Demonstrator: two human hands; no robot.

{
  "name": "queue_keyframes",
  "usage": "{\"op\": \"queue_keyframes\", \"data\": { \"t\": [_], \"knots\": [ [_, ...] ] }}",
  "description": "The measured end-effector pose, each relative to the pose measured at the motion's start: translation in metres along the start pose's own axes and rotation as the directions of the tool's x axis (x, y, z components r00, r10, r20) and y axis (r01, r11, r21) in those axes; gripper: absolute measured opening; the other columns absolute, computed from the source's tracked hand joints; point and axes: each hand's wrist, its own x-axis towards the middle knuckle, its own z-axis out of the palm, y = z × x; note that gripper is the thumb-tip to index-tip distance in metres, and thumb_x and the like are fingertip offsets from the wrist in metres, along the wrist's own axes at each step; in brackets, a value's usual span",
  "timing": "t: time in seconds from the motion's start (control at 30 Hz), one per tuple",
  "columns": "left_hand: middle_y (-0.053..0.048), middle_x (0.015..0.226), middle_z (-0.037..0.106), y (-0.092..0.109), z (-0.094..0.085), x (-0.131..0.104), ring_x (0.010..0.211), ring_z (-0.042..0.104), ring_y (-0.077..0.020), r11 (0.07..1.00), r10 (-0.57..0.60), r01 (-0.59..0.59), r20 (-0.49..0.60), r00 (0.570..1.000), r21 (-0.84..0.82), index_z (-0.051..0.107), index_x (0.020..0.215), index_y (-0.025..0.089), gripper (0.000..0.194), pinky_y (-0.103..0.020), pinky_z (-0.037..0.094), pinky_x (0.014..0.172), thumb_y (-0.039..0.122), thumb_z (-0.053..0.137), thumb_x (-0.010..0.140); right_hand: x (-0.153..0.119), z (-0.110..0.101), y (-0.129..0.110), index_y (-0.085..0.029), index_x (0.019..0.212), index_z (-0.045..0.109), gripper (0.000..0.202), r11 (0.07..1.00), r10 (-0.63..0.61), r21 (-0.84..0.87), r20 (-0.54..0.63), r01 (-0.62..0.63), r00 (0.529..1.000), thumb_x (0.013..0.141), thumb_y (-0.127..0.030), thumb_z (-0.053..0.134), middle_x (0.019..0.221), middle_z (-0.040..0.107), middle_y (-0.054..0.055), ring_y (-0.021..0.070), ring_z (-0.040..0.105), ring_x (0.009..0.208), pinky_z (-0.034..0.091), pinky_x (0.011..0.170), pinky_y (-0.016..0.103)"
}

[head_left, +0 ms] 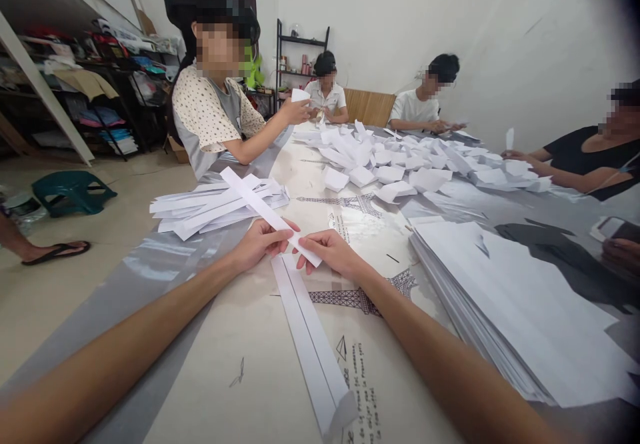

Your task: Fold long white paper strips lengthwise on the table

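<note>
Between my two hands a narrow white folded paper strip (256, 203) is held slantwise above the table. My left hand (263, 239) pinches it near the middle, thumb on top. Close beside it, my right hand (327, 251) grips the strip's lower end between thumb and fingers. Below them another long paper strip (311, 344) lies on the tablecloth, a dark line running along it and its near end curled up. A pile of folded paper strips (215, 207) sits just beyond my left hand.
A thick stack of white sheets (510, 297) lies at the right. Many folded white paper pieces (390, 164) heap up at the far side. Several people sit around the table (225, 364), handling paper. A green stool (74, 192) stands on the floor at left.
</note>
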Motion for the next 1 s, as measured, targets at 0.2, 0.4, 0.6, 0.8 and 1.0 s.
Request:
{"op": "queue_keyframes", "data": {
  "t": [0.2,0.4,0.6,0.8,1.0],
  "knots": [
    [0.004,0.049,0.051,0.002,-0.001,0.001,0.043,0.036,-0.0059,0.998,0.010,-0.014,-0.058,0.998,-0.068,0.072,0.091,0.012,0.024,-0.021,0.022,0.043,0.033,0.075,0.079,-0.001,0.000,-0.003,-0.017,0.082,0.073,0.042,0.999,0.028,-0.026,0.038,-0.027,0.999,0.095,-0.054,0.059,0.082,0.077,0.006,0.0119,0.065,0.057,0.051,0.062,0.027],
    [0.004,0.049,0.050,-0.002,-0.002,0.003,0.043,0.036,-0.0059,0.997,0.019,-0.025,-0.075,0.997,-0.075,0.071,0.090,0.012,0.024,-0.020,0.022,0.043,0.033,0.074,0.080,-0.001,0.000,-0.004,-0.019,0.081,0.073,0.036,0.999,0.019,-0.030,0.052,-0.018,0.998,0.094,-0.051,0.061,0.083,0.077,0.006,0.0113,0.064,0.057,0.051,0.063,0.028],
    [0.004,0.049,0.049,0.001,0.001,0.002,0.041,0.035,-0.0062,0.997,0.016,-0.024,-0.113,0.993,-0.074,0.071,0.087,0.012,0.027,-0.021,0.020,0.042,0.039,0.073,0.081,-0.001,-0.002,-0.002,-0.018,0.086,0.075,0.033,1.000,0.010,-0.029,0.051,-0.008,0.999,0.092,-0.049,0.065,0.085,0.077,0.006,0.0116,0.065,0.058,0.051,0.063,0.027],
    [0.005,0.045,0.045,0.007,0.005,0.001,0.038,0.033,-0.0061,0.996,0.006,-0.020,-0.150,0.989,-0.088,0.072,0.084,0.012,0.038,-0.022,0.021,0.041,0.049,0.063,0.089,-0.001,-0.001,-0.001,-0.018,0.086,0.075,0.033,1.000,0.014,-0.027,0.044,-0.012,0.999,0.091,-0.048,0.066,0.085,0.078,0.007,0.0115,0.065,0.058,0.050,0.062,0.026],
    [0.006,0.044,0.042,0.008,0.007,0.000,0.038,0.031,-0.0063,0.997,0.025,-0.037,-0.192,0.981,-0.061,0.071,0.082,0.013,0.040,-0.023,0.021,0.043,0.052,0.063,0.090,-0.001,-0.002,-0.002,-0.020,0.089,0.076,0.031,0.999,0.045,-0.014,0.051,-0.044,0.998,0.089,-0.049,0.068,0.088,0.078,0.006,0.0115,0.064,0.057,0.052,0.063,0.028]
  ]
}}
